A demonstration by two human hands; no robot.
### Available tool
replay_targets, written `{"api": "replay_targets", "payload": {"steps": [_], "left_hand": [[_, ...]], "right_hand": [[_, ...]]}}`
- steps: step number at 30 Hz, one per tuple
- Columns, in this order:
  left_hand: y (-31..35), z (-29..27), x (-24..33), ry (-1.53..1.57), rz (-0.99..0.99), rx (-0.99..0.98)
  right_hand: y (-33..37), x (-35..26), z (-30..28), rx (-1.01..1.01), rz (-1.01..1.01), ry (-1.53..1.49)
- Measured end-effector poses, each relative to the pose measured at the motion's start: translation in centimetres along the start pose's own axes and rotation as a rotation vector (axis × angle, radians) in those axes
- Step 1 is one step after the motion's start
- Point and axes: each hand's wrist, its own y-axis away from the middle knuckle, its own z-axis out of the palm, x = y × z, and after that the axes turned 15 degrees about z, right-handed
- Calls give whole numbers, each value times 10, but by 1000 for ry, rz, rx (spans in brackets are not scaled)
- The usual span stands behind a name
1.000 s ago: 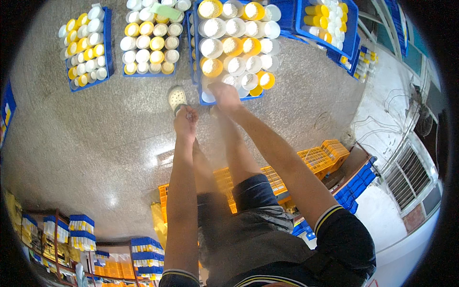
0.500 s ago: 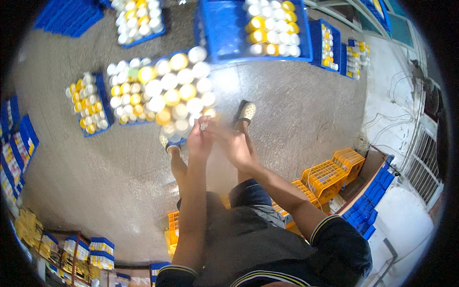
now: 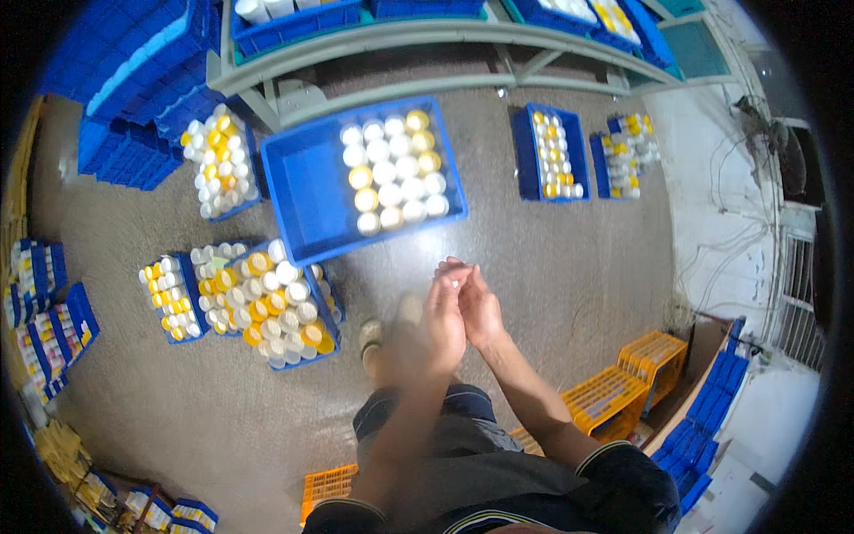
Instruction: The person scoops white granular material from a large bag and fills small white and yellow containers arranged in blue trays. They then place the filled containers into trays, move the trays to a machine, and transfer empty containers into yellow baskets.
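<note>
My left hand (image 3: 445, 313) and my right hand (image 3: 481, 311) are cupped together in front of me, fingers curled and touching. A bit of something small and white (image 3: 455, 283) shows between them; the rest is hidden in the palms. Beyond my hands is a blue crate (image 3: 301, 200). Its right part holds rows of round bottles with white and yellow tops (image 3: 391, 173); the blue bottom shows on its left. To the left of my hands, a full blue tray carries a block of white and yellow-topped bottles (image 3: 276, 307).
More bottle trays (image 3: 173, 298) stand on the floor at left, with blue crates (image 3: 129, 147) stacked behind. A grey-framed table (image 3: 382, 93) runs along the back. Right of me are orange plastic crates (image 3: 605, 400) and a white wall (image 3: 712, 187). My shoe (image 3: 370, 335) is below the bottles.
I have turned and moved right, toward the partly filled crate, which now lies ahead. My left palm showed small white pieces; now both hands are closed together around them.
</note>
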Motion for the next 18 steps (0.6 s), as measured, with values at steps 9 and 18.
{"api": "replay_targets", "payload": {"steps": [9, 18], "left_hand": [[-116, 129, 38, -831, 765, -391], [-245, 194, 89, -968, 957, -377]], "right_hand": [[-76, -133, 26, -674, 31, -152], [-172, -255, 100, -867, 321, 104]]}}
